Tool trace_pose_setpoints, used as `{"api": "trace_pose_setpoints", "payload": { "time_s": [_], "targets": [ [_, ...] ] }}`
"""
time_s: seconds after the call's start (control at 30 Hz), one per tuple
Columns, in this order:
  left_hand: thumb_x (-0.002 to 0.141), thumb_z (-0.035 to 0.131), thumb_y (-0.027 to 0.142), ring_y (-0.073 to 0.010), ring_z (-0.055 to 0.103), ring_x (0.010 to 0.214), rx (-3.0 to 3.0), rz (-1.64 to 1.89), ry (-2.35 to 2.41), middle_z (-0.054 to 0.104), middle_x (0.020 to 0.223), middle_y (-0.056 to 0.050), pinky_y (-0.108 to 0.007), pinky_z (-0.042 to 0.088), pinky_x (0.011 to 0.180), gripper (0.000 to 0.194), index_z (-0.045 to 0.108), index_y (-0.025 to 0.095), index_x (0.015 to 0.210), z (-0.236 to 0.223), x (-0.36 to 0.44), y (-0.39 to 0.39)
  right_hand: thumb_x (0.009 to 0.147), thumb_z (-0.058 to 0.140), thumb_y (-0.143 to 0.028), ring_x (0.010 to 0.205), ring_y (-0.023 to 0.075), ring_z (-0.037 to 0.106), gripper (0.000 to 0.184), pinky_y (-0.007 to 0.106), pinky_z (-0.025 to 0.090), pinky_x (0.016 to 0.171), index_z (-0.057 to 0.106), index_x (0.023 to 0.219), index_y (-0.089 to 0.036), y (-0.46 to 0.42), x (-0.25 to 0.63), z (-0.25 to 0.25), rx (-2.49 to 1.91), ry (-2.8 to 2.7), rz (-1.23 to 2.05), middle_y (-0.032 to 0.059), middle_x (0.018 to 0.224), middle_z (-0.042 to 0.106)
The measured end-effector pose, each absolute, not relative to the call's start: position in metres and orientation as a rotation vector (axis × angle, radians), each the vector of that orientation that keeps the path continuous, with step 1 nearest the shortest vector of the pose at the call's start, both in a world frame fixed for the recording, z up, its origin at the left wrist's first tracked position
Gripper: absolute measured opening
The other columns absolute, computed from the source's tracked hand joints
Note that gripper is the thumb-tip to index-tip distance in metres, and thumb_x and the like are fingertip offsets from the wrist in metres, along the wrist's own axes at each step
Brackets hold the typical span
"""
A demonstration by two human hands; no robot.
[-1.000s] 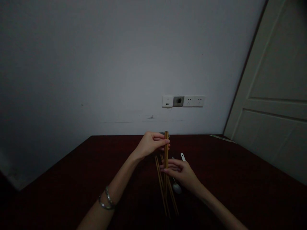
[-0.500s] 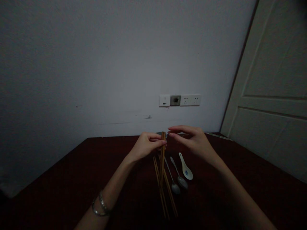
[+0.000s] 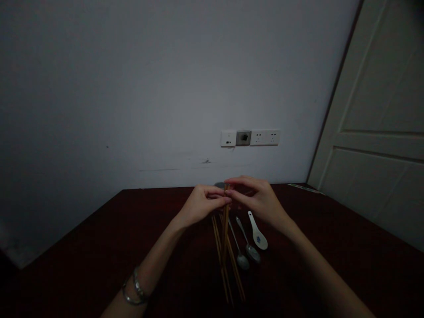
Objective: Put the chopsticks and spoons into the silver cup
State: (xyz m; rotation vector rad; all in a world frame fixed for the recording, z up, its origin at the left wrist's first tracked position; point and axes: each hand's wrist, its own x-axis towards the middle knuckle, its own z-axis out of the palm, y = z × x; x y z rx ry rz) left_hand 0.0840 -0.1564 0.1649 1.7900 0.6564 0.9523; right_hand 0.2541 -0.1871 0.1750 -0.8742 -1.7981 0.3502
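Wooden chopsticks [image 3: 225, 234] stand tilted in a bundle in front of me, their upper ends between my hands. My left hand [image 3: 201, 205] pinches them near the top from the left. At the same upper end, my right hand [image 3: 261, 198] has its thumb and fingertips closed on the chopsticks. More chopsticks lie on the table below, some to the left [image 3: 217, 234] and some to the right [image 3: 237, 269] of the held ones. Right of these lie a long-handled metal spoon [image 3: 242, 261], a second metal spoon [image 3: 252, 254] and a white soup spoon [image 3: 259, 239] with a blue mark.
The dark red table [image 3: 159, 229] reaches the pale wall [image 3: 165, 110], which bears sockets and switches [image 3: 265, 138]. A greyish rounded thing [image 3: 219, 184] shows partly behind my hands. On the right stands a panelled door [image 3: 374, 176]. A flat strip [image 3: 304, 188] lies at the table's back right.
My right hand has moved left and closed its fingertips on the chopsticks' upper end. My left hand has kept its hold.
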Motion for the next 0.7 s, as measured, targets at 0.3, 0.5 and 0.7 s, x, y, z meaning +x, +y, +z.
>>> {"api": "trace_pose_setpoints", "payload": {
  "time_s": [0.3,0.5,0.7],
  "targets": [
    [0.07,0.065,0.029,-0.016,0.064,0.074,1.764,0.92,0.667,0.069,0.082,-0.01,-0.032,0.05,0.072,0.025,0.068,0.013,0.089,0.1654,0.0844,-0.1577,0.076,0.059,-0.036,0.075,0.015,0.061,0.024,0.025,0.05,0.058,0.068,0.092,-0.019,-0.1888,0.2549,0.177,-0.874,-1.832,0.379,0.0057,0.085,0.066],
    [0.068,0.066,0.029,-0.0157,0.063,0.072,1.8,0.93,0.69,0.069,0.08,-0.009,-0.031,0.05,0.069,0.024,0.069,0.013,0.086,0.1666,0.0836,-0.1578,0.077,0.059,-0.032,0.075,0.0146,0.061,0.019,0.026,0.049,0.062,0.069,0.089,-0.021,-0.1879,0.2567,0.1789,-0.845,-1.873,0.317,0.005,0.083,0.067],
    [0.069,0.065,0.031,-0.0159,0.062,0.071,1.843,0.917,0.73,0.069,0.08,-0.009,-0.031,0.05,0.068,0.026,0.07,0.013,0.087,0.1672,0.0832,-0.1595,0.078,0.057,-0.031,0.074,0.014,0.061,0.02,0.025,0.049,0.061,0.069,0.09,-0.021,-0.1895,0.2574,0.1805,-0.827,-1.931,0.28,0.0048,0.082,0.067]
  ]
}}
